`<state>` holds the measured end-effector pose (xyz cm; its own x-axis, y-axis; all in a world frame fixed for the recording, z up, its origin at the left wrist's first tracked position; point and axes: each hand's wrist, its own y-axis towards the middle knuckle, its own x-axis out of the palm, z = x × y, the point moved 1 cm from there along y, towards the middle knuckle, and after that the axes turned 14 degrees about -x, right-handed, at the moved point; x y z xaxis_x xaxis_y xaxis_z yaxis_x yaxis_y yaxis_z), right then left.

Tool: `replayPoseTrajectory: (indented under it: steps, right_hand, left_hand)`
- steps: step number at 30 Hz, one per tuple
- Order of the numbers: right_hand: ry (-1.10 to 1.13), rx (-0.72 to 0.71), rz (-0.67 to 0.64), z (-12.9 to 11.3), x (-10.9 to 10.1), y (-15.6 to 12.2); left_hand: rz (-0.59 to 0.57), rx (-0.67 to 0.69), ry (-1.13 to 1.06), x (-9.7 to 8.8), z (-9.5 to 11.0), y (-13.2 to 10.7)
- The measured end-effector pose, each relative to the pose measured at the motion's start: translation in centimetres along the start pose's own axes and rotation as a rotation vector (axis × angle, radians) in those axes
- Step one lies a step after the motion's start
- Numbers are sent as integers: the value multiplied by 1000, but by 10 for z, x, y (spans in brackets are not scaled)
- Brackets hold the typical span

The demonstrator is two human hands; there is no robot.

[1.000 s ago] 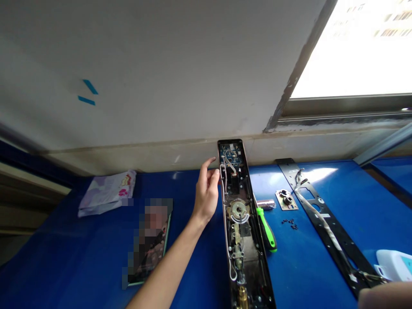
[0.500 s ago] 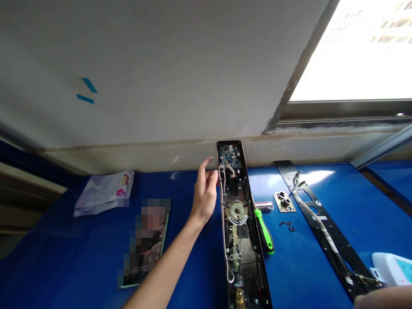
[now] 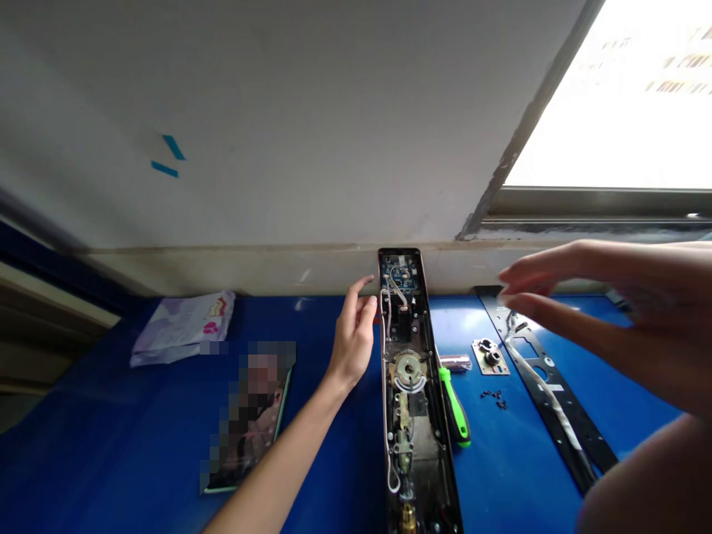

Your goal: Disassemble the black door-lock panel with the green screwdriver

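Observation:
A long black lock housing lies lengthwise on the blue table, its inside uncovered. Within it are a blue circuit board, white wires, a round metal hub and a brass-coloured part. My left hand is beside the housing's upper left edge, thumb and index finger apart; whether it touches the edge is unclear. At the right, my right hand is raised above a black plate, thumb and fingertips brought together. Anything between those tips is too small to make out.
Right of the housing lie a green-and-black screwdriver, a wrapped cylinder, a small square plate with a black knob and several black screws. Leftward are a tablet-like panel and a plastic packet. A wall rises behind.
My right hand has come up from the lower right corner to above the black plate. My left hand stays beside the housing. The view has shifted slightly.

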<state>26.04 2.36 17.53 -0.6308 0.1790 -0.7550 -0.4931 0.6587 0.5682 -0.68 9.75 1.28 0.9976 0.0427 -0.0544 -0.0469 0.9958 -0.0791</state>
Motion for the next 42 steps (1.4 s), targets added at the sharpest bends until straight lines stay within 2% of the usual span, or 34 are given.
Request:
replayPoseTrajectory:
  steps: [2, 4, 6, 8, 10, 12, 18, 28, 37, 39, 42]
  right_hand:
    - [57, -42, -48, 0, 29, 38]
    - [82, 13, -104, 5, 62, 55]
    - [95, 35, -145, 14, 95, 56]
    - [46, 29, -117, 24, 120, 52]
    - [-42, -50, -74, 31, 137, 49]
    - [-73, -70, -48, 36, 149, 49]
    - [-140, -49, 26, 40, 167, 55]
    - [-103, -27, 175, 41, 188, 54]
    - [-75, -31, 201, 38, 187, 52]
    - [-59, -24, 209, 38, 186, 53]
    - [-16, -10, 213, 39, 183, 53]
  left_hand:
    - [3, 3, -2, 0, 0, 0]
    - [5, -6, -17, 1, 0, 1]
    - [-8, -17, -36, 1, 0, 2]
    - [-20, -18, -46, 1, -1, 4]
    - [-22, -6, -40, 1, -1, 5]
    - [-22, 10, -32, 1, -1, 6]
    - [-41, 37, -57, 3, -4, 6]
    - [-66, 10, -155, 5, -4, 8]
    - [-86, -33, -210, 6, 0, 9]
    - [-63, -4, -175, 5, 4, 8]
    - [11, 110, -74, 2, 12, 4]
